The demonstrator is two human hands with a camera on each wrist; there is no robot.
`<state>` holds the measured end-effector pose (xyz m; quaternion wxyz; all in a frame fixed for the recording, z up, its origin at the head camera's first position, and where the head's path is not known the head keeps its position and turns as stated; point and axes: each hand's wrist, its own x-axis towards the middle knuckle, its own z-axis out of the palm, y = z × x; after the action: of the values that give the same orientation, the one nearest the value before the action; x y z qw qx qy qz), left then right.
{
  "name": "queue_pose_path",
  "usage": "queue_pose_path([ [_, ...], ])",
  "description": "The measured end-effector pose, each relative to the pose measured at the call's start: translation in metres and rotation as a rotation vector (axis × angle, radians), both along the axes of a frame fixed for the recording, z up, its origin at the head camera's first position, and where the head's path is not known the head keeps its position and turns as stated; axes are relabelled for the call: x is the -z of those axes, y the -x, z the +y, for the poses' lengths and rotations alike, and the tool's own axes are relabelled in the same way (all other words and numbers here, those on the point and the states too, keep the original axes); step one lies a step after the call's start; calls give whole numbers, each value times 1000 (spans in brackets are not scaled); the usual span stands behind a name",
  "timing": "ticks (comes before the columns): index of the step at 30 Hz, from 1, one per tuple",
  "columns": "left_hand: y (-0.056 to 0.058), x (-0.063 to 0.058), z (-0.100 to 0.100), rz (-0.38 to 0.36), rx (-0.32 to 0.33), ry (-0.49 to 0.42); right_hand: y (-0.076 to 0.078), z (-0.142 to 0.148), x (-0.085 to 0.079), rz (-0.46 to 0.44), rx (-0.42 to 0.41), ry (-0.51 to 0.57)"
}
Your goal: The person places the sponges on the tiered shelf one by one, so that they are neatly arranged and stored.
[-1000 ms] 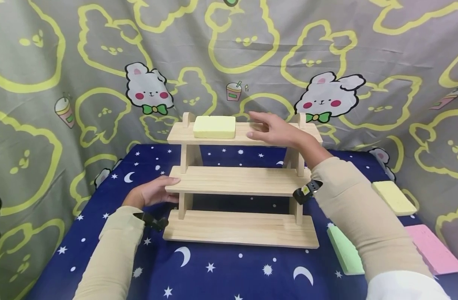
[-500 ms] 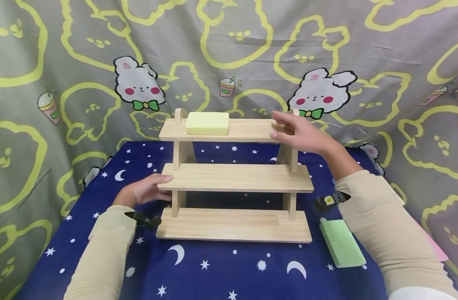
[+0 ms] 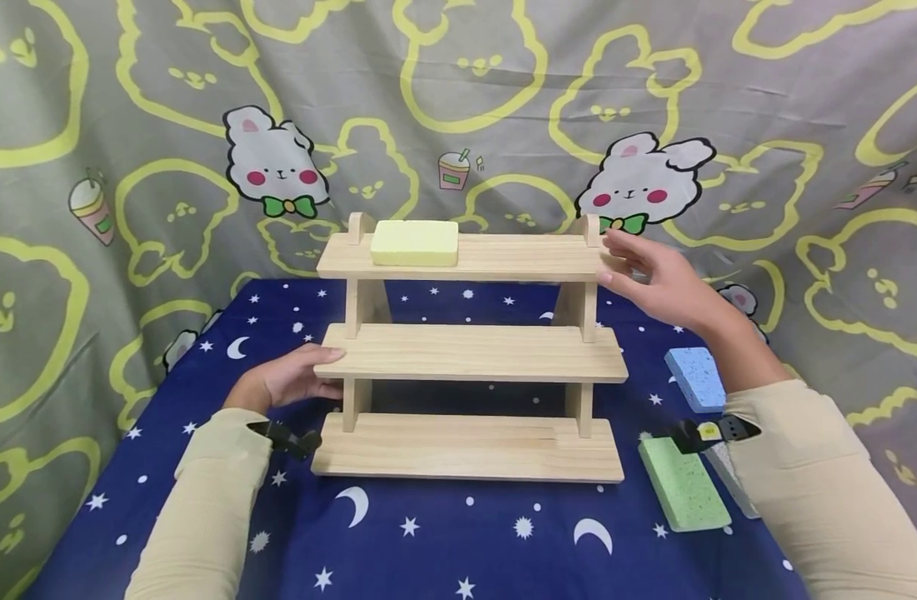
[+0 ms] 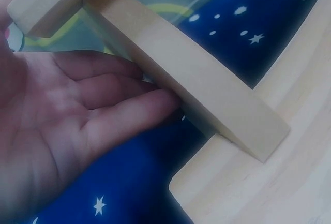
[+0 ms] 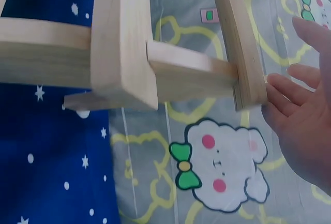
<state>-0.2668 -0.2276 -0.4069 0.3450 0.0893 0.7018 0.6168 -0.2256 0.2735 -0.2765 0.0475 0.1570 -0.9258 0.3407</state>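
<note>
A three-tier wooden display stand [image 3: 469, 354] stands in the middle of the table. My left hand [image 3: 292, 379] holds the left end of its middle shelf, thumb above and fingers below. In the left wrist view the fingers [image 4: 129, 111] of that hand reach the side upright. A pale yellow sponge [image 3: 415, 242] lies flat on the top shelf, left of centre. Beside the right end of the top shelf is my right hand [image 3: 657, 275], holding nothing. In the right wrist view its loosely extended fingers [image 5: 289, 92] are at the shelf end; contact is hard to tell.
Right of the stand lie a green sponge [image 3: 683, 486], a blue sponge [image 3: 694, 379] and a greyish block [image 3: 731, 479] partly behind the right sleeve. A dark blue star-print cloth [image 3: 421, 550] covers the table. A grey patterned curtain [image 3: 503, 75] hangs close behind.
My right hand has moved right along the top shelf to its end. The left hand keeps its hold. The view has shifted slightly; the blue sponge now shows, while yellow and pink pieces are out of sight.
</note>
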Motion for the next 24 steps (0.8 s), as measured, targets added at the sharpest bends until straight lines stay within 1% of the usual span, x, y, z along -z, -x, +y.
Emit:
queue_pose_path([
  [4,1,1,-1,5,1,9,-10,11,4,7,34,24],
  [7,0,0,-1,9,10,-2,-18,18,8,3,66,39],
  [13,-1,-1,0,20,22,-2,-36,32,22,-50,149,37],
  [17,-1,-3,0,26,27,-5,-47,40,35,-92,212,28],
  [20,-1,-4,0,26,26,-1,-55,46,47,-95,262,23],
  [24,-1,-4,0,25,27,4,-67,53,67,-89,299,33],
])
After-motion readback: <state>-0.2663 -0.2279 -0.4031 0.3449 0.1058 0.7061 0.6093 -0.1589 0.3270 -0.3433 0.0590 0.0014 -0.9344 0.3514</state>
